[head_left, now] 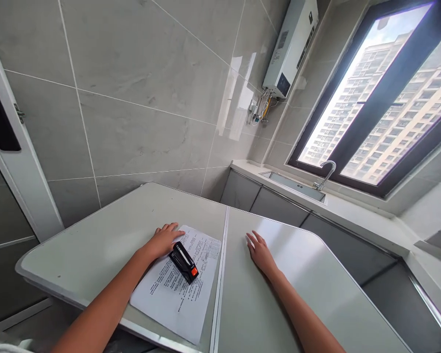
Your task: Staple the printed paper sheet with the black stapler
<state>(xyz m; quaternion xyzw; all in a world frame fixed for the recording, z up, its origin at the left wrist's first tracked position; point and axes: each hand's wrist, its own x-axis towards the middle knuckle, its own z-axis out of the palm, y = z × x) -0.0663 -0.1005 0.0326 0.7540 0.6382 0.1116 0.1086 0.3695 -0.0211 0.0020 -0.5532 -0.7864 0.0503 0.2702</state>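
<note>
My left hand point(165, 240) lies with its fingers apart at the upper left edge of a printed sheet of paper point(193, 316), holding nothing. Close beside that hand, a black stapler point(184, 263) with an orange-red end rests on the printed text. Whether other sheets lie under the top one, I cannot tell. To the right of the table's seam, my right hand point(261, 252) rests on the tabletop with its fingers spread. It touches only the table and is apart from the paper.
The pale folding table point(110, 245) has a metal seam point(220, 279) down its middle. Behind it stand a tiled wall, a counter with a sink point(292, 185) and faucet point(326, 174), a wall-mounted water heater point(292, 49) and a window. A door frame point(25, 122) is at the left.
</note>
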